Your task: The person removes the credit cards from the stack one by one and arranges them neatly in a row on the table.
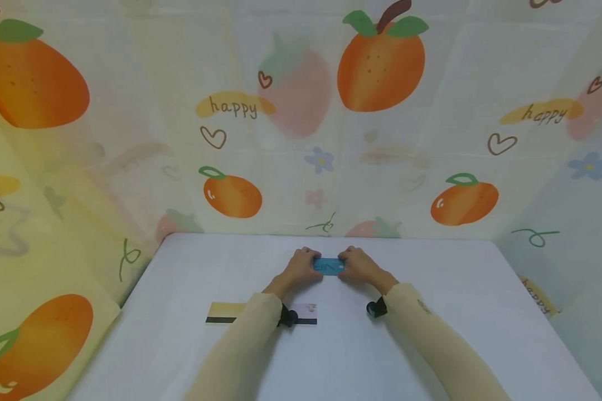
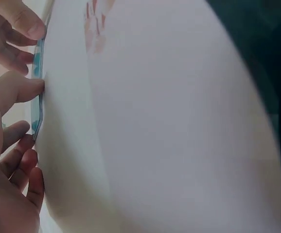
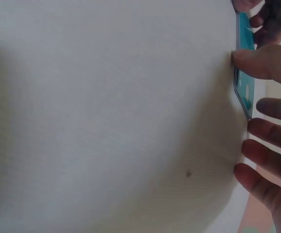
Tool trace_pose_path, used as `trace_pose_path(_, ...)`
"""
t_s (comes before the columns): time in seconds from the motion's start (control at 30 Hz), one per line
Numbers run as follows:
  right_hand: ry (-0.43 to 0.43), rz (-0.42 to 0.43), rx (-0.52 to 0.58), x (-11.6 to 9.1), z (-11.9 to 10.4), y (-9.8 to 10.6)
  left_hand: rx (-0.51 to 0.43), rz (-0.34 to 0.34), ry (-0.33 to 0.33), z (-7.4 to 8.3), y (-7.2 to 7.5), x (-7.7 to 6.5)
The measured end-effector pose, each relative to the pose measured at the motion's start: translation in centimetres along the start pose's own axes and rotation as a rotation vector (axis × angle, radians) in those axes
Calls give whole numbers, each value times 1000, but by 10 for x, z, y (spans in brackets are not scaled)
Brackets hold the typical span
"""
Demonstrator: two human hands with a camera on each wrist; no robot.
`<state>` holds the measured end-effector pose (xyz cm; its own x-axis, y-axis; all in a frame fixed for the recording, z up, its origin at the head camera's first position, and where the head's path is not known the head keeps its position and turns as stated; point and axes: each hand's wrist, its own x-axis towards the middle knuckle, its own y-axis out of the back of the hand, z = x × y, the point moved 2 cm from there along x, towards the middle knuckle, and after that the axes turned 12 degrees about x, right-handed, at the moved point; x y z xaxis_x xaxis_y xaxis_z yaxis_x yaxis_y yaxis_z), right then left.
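Observation:
A small teal-blue card (image 1: 328, 267) with dark markings lies flat toward the back of the white table. Its edge shows several thin layers in the right wrist view, like a stack of cards (image 3: 244, 31). My left hand (image 1: 301, 266) pinches its left end, thumb on the near edge and fingers at the far side. At the opposite end, my right hand (image 1: 360, 265) pinches it the same way. In the right wrist view, the other fingers of the right hand (image 3: 272, 131) are loosely bent beside the card's corner.
Nearer on the white table (image 1: 341, 356) lie a yellow card with a black band (image 1: 226, 312) and a pale card with a black band (image 1: 307, 313), partly behind the left sleeve (image 1: 241, 345). A fruit-print cloth (image 1: 301, 184) hangs behind the table's back edge.

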<state>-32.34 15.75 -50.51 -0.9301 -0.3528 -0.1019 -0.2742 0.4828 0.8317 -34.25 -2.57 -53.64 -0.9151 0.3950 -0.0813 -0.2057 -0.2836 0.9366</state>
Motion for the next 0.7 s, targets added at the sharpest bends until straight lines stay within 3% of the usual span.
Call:
trace_pose_path(0.37,-34,-71,-20,9,1,3,10,-11,11,5,2,0)
trace_pose_path(0.7,-58,-63,7,11,4,0,7,-13,8,4,1,0)
